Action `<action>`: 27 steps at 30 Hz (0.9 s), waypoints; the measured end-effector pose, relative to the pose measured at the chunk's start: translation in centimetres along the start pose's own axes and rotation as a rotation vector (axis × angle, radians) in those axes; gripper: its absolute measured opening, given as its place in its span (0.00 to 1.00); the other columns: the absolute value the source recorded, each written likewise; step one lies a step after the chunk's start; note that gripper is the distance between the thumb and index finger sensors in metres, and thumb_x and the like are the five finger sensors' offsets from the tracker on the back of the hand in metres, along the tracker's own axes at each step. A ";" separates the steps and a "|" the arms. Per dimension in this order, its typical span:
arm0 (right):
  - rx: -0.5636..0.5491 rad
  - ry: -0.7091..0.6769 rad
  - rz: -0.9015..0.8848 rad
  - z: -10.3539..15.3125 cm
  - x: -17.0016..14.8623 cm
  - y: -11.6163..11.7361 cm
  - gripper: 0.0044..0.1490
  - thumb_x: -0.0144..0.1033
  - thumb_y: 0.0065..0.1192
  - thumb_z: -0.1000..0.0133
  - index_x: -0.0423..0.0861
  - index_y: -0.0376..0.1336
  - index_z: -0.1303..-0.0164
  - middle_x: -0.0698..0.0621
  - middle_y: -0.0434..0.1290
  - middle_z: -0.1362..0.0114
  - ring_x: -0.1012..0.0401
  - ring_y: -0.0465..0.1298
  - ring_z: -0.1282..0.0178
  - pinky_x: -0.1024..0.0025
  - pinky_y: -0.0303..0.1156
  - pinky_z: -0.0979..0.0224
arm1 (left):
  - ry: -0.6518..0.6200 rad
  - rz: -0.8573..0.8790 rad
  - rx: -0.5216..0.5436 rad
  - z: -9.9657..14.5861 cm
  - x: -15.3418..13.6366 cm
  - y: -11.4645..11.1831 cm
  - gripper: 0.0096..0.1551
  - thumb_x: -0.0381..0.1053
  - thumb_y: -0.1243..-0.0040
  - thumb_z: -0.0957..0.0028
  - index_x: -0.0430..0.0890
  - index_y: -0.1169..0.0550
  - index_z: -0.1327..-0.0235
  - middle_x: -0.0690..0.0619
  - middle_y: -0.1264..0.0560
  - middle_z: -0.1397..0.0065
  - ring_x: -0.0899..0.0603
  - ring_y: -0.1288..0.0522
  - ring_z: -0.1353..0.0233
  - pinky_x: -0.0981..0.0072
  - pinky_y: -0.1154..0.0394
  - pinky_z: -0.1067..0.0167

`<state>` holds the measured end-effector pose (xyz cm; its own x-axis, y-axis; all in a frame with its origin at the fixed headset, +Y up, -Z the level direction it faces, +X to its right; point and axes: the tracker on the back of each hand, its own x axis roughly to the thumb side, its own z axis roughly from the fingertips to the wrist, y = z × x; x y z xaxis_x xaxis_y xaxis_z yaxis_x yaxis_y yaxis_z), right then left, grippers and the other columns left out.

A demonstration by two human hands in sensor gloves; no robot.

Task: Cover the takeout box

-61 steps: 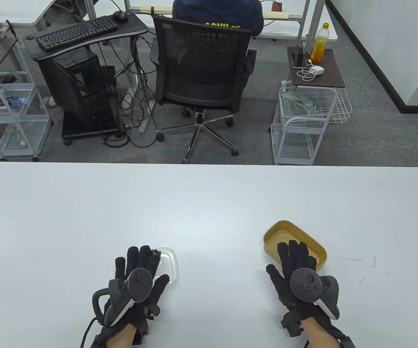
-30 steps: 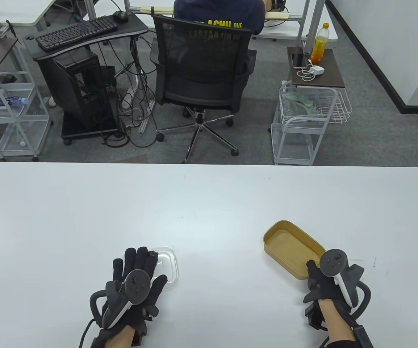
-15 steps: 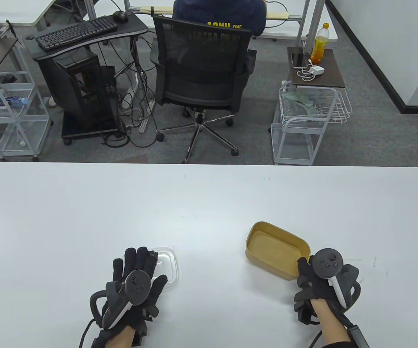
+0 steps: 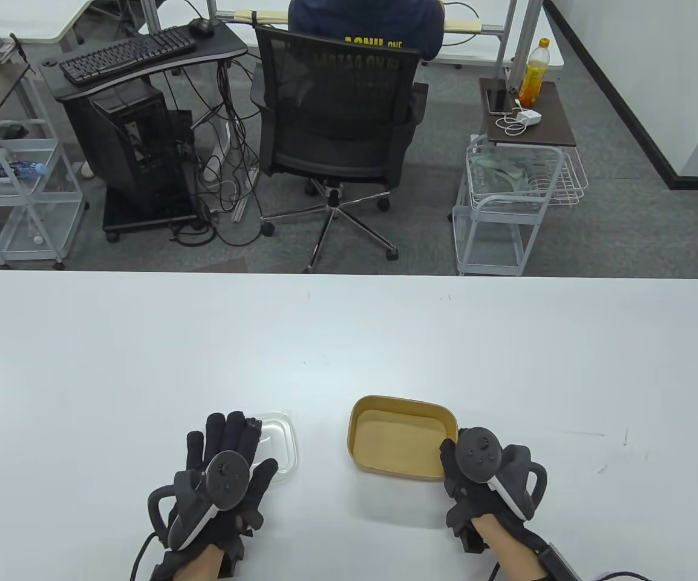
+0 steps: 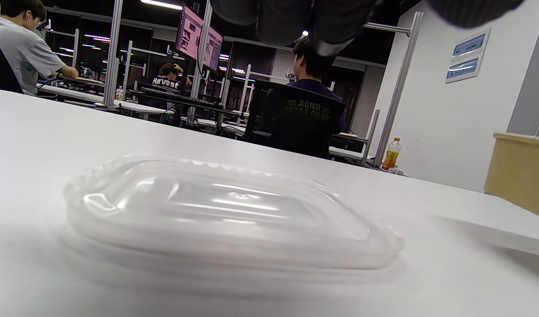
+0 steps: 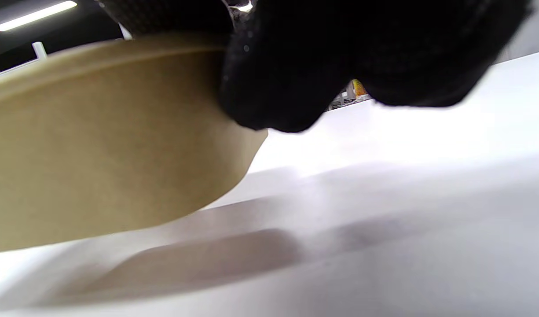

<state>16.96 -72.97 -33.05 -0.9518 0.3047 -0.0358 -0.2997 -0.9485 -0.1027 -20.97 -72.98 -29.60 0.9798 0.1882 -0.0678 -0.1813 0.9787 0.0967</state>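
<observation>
Wide white table (image 4: 349, 339) with rounded corners, spanning an office floor of grey carpet; beyond its far edge a black mesh office chair (image 4: 337, 115) with a seated person in a dark top, a black keyboard (image 4: 126, 53) on a dark desk to the left, white wire carts on both sides, an orange drink bottle (image 4: 533, 71) on a small brown stand to the right. Near the table's front edge, just right of centre, sits the open brown paper takeout box (image 4: 402, 437), rectangular with rounded corners, long axis now running roughly parallel to the front edge, open side up. Gripped at its right front corner by the black-gloved right hand (image 4: 482, 478), fingers curled over the rim and pressed on the outer wall in the right wrist view (image 6: 295, 79). Left of centre, the clear plastic lid (image 4: 276, 445) lies flat on the table, long axis pointing away from the front edge, partly under the spread, flat fingers of the black-gloved left hand (image 4: 222, 478), which closes on nothing. Compared with half a second ago: box slid leftward toward the lid and turned from diagonal to nearly square with the edge; lid and left hand unchanged.
</observation>
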 end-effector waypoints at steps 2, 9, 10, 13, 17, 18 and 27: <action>0.009 -0.018 0.005 0.2 0.5 0.2 0.32 0.41 0.66 0.39 0.25 0.73 0.43 0.49 0.86 0.63 0.64 0.85 0.76 0.61 0.86 0.70 | -0.002 -0.002 -0.004 0.0 0.0 -0.1 0.43 0.79 0.52 0.62 0.71 0.35 0.28 0.67 0.41 0.12 0.53 0.48 0.10 0.62 0.57 0.18; 0.032 -0.060 0.043 0.6 1.8 1.3 0.32 0.41 0.66 0.39 0.25 0.73 0.43 0.49 0.86 0.63 0.64 0.85 0.76 0.61 0.86 0.70 | -0.016 0.006 -0.005 0.1 0.4 -0.1 0.43 0.79 0.52 0.62 0.70 0.34 0.28 0.67 0.41 0.12 0.53 0.48 0.10 0.62 0.58 0.18; 0.037 -0.066 0.049 0.7 1.9 1.5 0.32 0.41 0.66 0.39 0.25 0.73 0.43 0.49 0.86 0.63 0.64 0.85 0.76 0.61 0.86 0.70 | -0.017 0.006 -0.005 0.1 0.4 -0.1 0.43 0.79 0.52 0.63 0.70 0.34 0.28 0.67 0.41 0.12 0.53 0.48 0.10 0.62 0.58 0.18; 0.050 -0.077 0.050 0.7 2.1 1.8 0.32 0.41 0.66 0.39 0.25 0.73 0.43 0.49 0.86 0.63 0.64 0.85 0.76 0.61 0.86 0.70 | -0.019 0.008 -0.009 0.1 0.4 -0.2 0.43 0.79 0.52 0.62 0.71 0.34 0.28 0.66 0.41 0.12 0.53 0.48 0.10 0.62 0.58 0.18; 0.076 -0.086 0.056 0.7 2.2 2.3 0.32 0.41 0.66 0.39 0.25 0.73 0.43 0.48 0.86 0.63 0.64 0.85 0.76 0.60 0.86 0.69 | -0.020 0.009 -0.013 0.1 0.5 -0.2 0.43 0.79 0.52 0.63 0.70 0.35 0.28 0.66 0.41 0.12 0.53 0.48 0.10 0.62 0.58 0.18; 0.081 -0.087 0.055 0.7 2.2 2.4 0.32 0.40 0.66 0.39 0.25 0.73 0.43 0.48 0.86 0.63 0.64 0.85 0.75 0.60 0.86 0.69 | -0.020 0.009 -0.013 0.1 0.5 -0.2 0.43 0.79 0.52 0.62 0.70 0.35 0.28 0.67 0.41 0.12 0.53 0.48 0.10 0.62 0.58 0.18; 0.110 -0.102 0.052 0.6 2.4 3.1 0.33 0.40 0.65 0.38 0.24 0.73 0.41 0.47 0.86 0.61 0.63 0.85 0.74 0.59 0.86 0.68 | -0.022 0.006 -0.021 0.2 0.7 -0.2 0.43 0.79 0.52 0.62 0.70 0.35 0.28 0.66 0.41 0.12 0.52 0.48 0.10 0.62 0.58 0.18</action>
<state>13.67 -75.24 -32.85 -0.9662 0.2498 0.0633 -0.2499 -0.9682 0.0066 -20.25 -73.03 -29.48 0.9803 0.1921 -0.0457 -0.1883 0.9791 0.0764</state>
